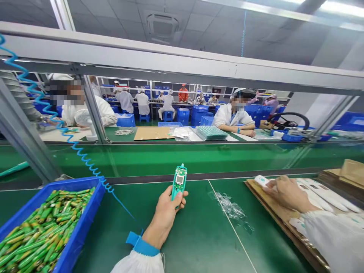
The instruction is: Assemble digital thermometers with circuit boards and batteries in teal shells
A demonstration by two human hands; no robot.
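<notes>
My left hand (167, 214), a blue wrist strap behind it, holds up a slim green device (179, 180) by its lower end. An exposed circuit board with a small square display faces me, and the tip points away. At the right, my right hand (290, 193) is closed around the near end of a white plastic shell (261, 181) at the far left corner of a cardboard sheet (265, 206). Its fingertips are partly hidden by the hand. More white shells (321, 193), some with dark windows, lie in a row beside that hand.
A blue bin (98, 197) full of green-and-yellow batteries (45, 227) stands at the left. Small clear plastic pieces (231, 206) lie on the green bench (199, 235). A coiled blue cord (82, 153) hangs at the left. Beyond the metal frame, co-workers sit at another bench.
</notes>
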